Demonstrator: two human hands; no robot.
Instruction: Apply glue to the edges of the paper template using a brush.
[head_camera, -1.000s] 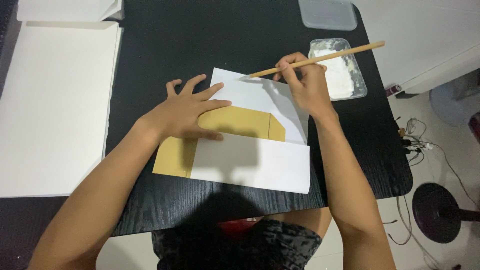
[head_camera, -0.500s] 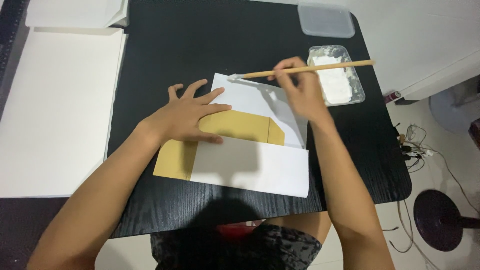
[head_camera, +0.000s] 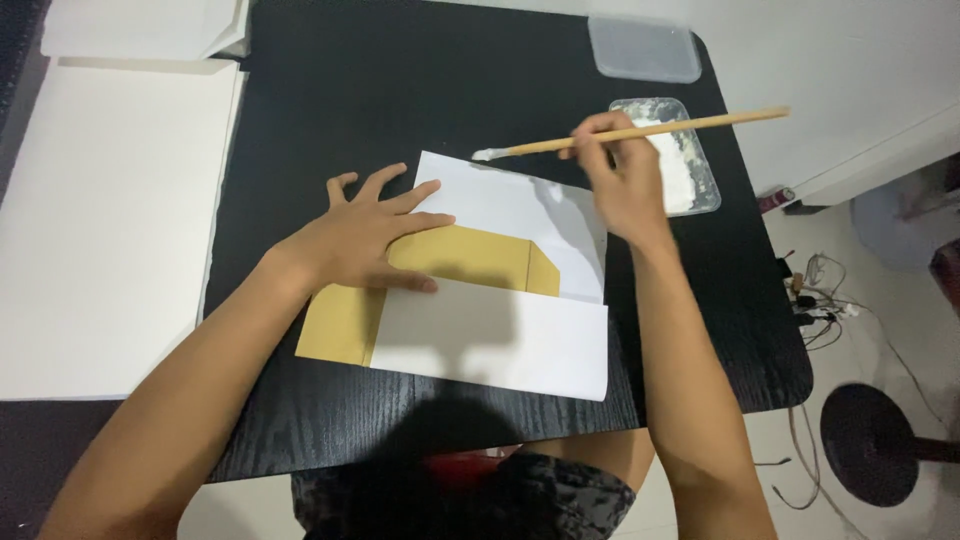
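A black table fills most of the view, with a large white board lying along its left side and partly off it. Near the middle of the table lies a folded piece of brown card with white paper wrapped over its lower half and a white flap opened out above it. The left hand lies flat and spread on the brown card, fingers splayed and gripping nothing, apparently pinning the piece so it does not slide under the brushwork. The right hand is closed in a pinch around a wooden brush, held just above the flap's upper edge. The brush's long axis runs nearly level across the picture, rising slightly to the right; its white-coated bristle tip points left, at or just over the flap's top edge, though I cannot tell whether it touches the paper. The bare handle end points right, out past the table edge. Just behind the right hand sits a small clear tray of white paste, probably glue, kept within easy reach of the brush, and beyond it a clear lid rests at the table's far corner.
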